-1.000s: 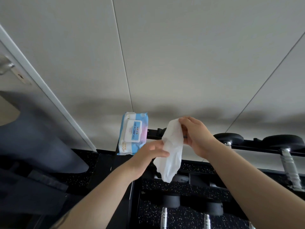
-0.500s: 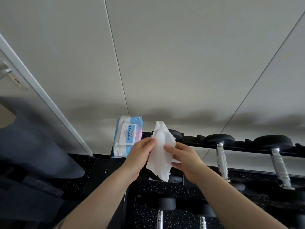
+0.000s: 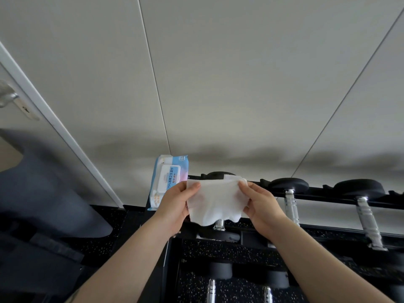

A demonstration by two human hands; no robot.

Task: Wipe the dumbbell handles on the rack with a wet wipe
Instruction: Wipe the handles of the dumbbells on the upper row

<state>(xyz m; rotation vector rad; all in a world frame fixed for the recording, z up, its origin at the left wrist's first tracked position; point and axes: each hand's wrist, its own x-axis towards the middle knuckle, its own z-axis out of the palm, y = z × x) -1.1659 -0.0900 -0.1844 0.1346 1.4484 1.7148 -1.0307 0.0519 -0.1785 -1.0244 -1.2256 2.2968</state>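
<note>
A white wet wipe (image 3: 215, 201) is spread flat between my two hands above the left end of the black dumbbell rack (image 3: 328, 193). My left hand (image 3: 177, 204) pinches its left edge and my right hand (image 3: 260, 204) pinches its right edge. The leftmost dumbbell is mostly hidden behind the wipe; only its chrome handle end (image 3: 219, 225) shows below. Two more dumbbells with chrome handles (image 3: 291, 207) (image 3: 369, 221) lie on the top tier to the right. Lower-tier dumbbell handles (image 3: 211, 290) show near the bottom edge.
A blue and pink pack of wipes (image 3: 169, 182) stands at the rack's left end, against the pale panelled wall (image 3: 218, 84). A door with a metal handle (image 3: 13, 99) is at far left. Dark speckled floor (image 3: 105, 239) lies below.
The wipe, earlier hanging crumpled from my fingers, is now pulled open flat between both hands. My hands have moved apart, and the view has shifted slightly.
</note>
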